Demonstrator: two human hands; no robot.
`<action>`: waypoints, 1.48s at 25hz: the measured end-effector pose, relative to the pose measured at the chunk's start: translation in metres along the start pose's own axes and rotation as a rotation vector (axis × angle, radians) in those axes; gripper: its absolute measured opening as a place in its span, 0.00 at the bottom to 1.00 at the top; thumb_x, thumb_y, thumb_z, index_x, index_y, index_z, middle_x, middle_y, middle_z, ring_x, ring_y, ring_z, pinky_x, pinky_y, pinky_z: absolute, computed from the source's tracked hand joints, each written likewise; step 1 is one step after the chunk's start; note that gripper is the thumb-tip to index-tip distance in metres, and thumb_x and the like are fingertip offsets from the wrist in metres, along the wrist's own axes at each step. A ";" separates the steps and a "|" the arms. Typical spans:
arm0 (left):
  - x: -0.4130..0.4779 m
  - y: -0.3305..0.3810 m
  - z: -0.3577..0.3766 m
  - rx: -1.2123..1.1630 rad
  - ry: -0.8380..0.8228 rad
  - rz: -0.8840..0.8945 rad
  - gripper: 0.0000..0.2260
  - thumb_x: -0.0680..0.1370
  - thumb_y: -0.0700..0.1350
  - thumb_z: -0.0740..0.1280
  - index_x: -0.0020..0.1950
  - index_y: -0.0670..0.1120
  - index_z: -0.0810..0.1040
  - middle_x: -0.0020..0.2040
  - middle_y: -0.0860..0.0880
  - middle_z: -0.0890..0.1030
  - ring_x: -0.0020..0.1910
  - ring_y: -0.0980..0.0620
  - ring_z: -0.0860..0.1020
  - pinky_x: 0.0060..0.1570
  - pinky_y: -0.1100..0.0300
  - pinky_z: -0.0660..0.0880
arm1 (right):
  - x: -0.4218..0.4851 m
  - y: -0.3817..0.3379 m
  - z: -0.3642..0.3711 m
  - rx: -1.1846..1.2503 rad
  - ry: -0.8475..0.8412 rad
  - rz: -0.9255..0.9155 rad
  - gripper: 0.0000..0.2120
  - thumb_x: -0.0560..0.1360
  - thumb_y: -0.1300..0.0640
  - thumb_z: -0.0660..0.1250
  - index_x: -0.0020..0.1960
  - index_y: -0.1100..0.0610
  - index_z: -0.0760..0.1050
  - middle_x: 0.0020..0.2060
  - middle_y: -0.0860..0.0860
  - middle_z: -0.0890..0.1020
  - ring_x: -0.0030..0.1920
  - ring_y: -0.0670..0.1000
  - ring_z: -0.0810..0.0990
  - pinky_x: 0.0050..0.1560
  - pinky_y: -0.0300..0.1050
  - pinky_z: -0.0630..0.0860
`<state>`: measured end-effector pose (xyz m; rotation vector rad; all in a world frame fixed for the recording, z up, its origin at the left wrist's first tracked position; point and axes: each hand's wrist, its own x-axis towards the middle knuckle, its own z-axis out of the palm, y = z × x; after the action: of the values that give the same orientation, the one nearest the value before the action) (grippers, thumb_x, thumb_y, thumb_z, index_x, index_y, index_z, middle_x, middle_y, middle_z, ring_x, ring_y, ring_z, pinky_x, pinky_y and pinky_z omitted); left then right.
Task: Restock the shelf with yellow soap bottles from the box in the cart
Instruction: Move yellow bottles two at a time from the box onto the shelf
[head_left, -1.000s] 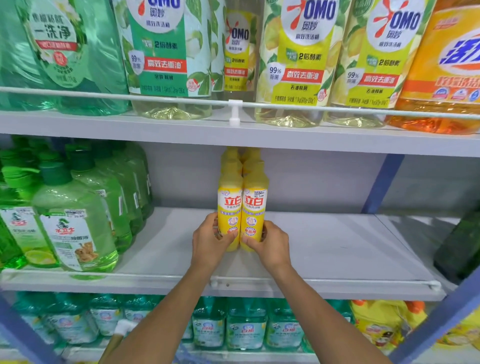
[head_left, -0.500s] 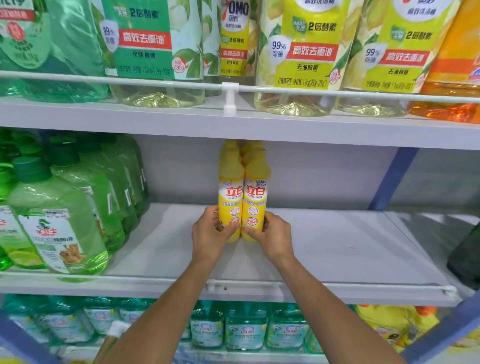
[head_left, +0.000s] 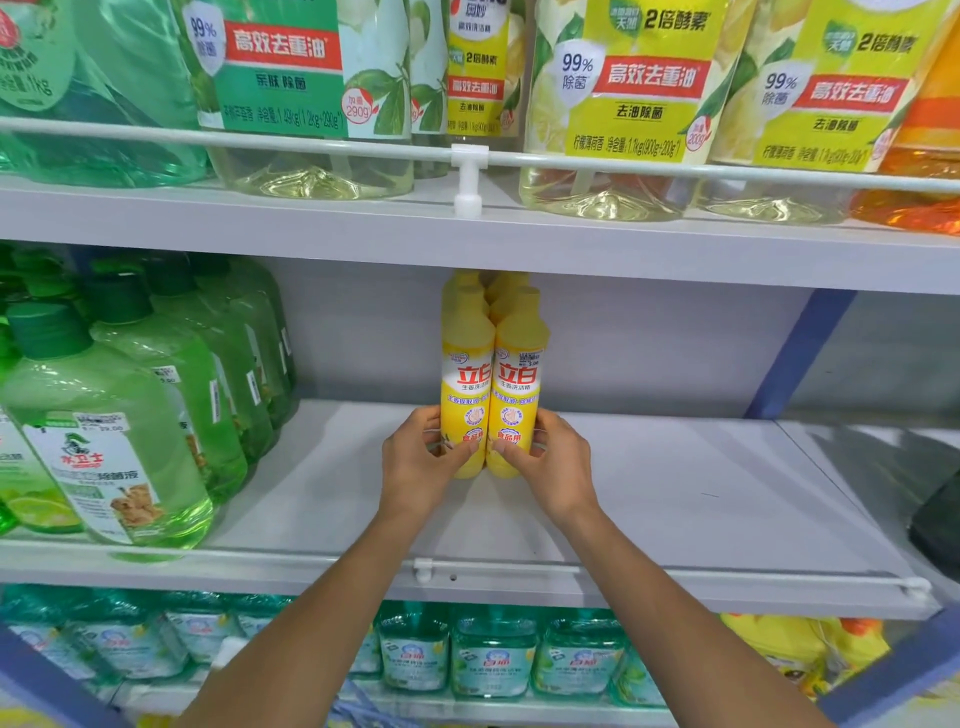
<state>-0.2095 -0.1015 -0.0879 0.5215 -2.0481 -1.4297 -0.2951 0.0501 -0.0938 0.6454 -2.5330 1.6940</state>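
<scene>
The left hand (head_left: 421, 465) is gripping the left yellow soap bottle (head_left: 466, 384) and the right hand (head_left: 560, 467) the right yellow soap bottle (head_left: 519, 384), seating the touching, upright pair on the middle shelf (head_left: 675, 493), seemingly before two more, so a clean release is coming next.

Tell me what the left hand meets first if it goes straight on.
The left hand grips the left front bottle; next in line is probably the rear bottle behind it, gap unclear.

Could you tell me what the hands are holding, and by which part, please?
The left hand grips the left yellow soap bottle by its lower body; the right hand grips the right yellow soap bottle likewise.
</scene>
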 end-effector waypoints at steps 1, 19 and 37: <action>0.000 0.000 0.001 0.002 0.007 -0.003 0.23 0.68 0.49 0.81 0.61 0.48 0.79 0.50 0.56 0.83 0.48 0.63 0.81 0.52 0.61 0.80 | 0.001 0.000 0.000 0.003 -0.002 0.003 0.27 0.70 0.47 0.79 0.66 0.52 0.77 0.58 0.46 0.84 0.55 0.47 0.83 0.58 0.45 0.82; -0.005 0.012 0.005 0.128 -0.004 -0.055 0.25 0.71 0.50 0.79 0.64 0.47 0.76 0.58 0.50 0.82 0.55 0.51 0.80 0.58 0.53 0.79 | 0.004 -0.011 -0.006 -0.103 -0.079 0.077 0.27 0.71 0.47 0.79 0.67 0.52 0.76 0.60 0.49 0.83 0.57 0.51 0.83 0.60 0.50 0.82; -0.191 0.086 -0.079 1.247 -0.594 0.334 0.43 0.74 0.73 0.60 0.79 0.46 0.58 0.73 0.41 0.68 0.71 0.41 0.67 0.68 0.45 0.67 | -0.188 -0.079 -0.096 -0.990 -0.406 -0.173 0.43 0.77 0.31 0.60 0.82 0.54 0.53 0.79 0.58 0.59 0.79 0.61 0.57 0.77 0.59 0.61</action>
<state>-0.0125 -0.0108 -0.0323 0.1614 -3.1739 0.0778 -0.1146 0.1704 -0.0315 1.0798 -2.9542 0.1308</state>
